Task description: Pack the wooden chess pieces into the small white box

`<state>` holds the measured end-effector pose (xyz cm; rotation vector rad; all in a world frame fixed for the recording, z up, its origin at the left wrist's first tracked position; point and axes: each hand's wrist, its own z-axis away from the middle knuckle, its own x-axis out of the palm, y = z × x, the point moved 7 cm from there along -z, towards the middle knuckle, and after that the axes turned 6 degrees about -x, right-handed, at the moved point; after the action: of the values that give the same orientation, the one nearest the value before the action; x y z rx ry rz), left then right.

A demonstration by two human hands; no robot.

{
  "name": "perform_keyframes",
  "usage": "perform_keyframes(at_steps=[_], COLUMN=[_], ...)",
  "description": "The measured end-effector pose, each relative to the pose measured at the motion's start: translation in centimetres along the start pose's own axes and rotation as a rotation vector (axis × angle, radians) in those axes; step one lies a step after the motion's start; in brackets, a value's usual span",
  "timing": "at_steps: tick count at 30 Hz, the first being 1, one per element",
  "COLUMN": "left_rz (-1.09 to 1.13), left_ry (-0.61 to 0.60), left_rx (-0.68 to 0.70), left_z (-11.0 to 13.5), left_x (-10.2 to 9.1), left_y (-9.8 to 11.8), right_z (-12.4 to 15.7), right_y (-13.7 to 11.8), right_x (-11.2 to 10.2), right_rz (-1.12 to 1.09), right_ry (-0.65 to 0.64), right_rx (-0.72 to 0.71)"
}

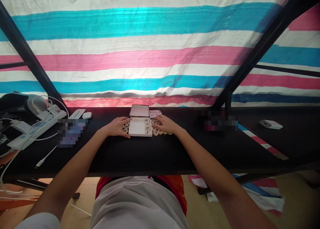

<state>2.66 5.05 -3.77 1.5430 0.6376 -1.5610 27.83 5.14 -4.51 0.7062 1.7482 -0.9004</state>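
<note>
A shallow white box tray [137, 127] lies on the black table [155, 152], with a few round wooden game pieces along its right inner edge. Its lid [139, 111] sits just behind it. My left hand [117, 126] rests palm down on loose round pieces [125, 126] left of the tray, fingers slightly curled over them. My right hand [165, 124] lies on another cluster of round pieces [158, 132] right of the tray, fingers spread; a ring shows on one finger.
A white power strip [37, 125] with plugs and cables lies at the far left, beside a small white device [87, 115]. Another white device [270, 124] sits at the right. Black frame bars [250, 59] rise behind the table before a striped tarp.
</note>
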Motion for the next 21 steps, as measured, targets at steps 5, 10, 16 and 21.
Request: perform_keyframes(at_steps=[5, 10, 16, 21], left_rz=[-0.001, 0.005, 0.013, 0.04], left_ry=[-0.001, 0.004, 0.005, 0.042], left_rx=[-0.008, -0.009, -0.003, -0.008], left_z=[0.0, -0.1, -0.2, 0.4], left_x=[0.1, 0.2, 0.2, -0.8], left_y=[0.1, 0.0, 0.0, 0.4], right_z=[0.0, 0.0, 0.0, 0.1], right_y=[-0.1, -0.2, -0.2, 1.1], right_x=[0.0, 0.0, 0.0, -0.8], right_rz=[0.003, 0.017, -0.012, -0.112], right_ry=[-0.006, -0.008, -0.008, 0.082], right_rx=[0.002, -0.002, 0.009, 0.074])
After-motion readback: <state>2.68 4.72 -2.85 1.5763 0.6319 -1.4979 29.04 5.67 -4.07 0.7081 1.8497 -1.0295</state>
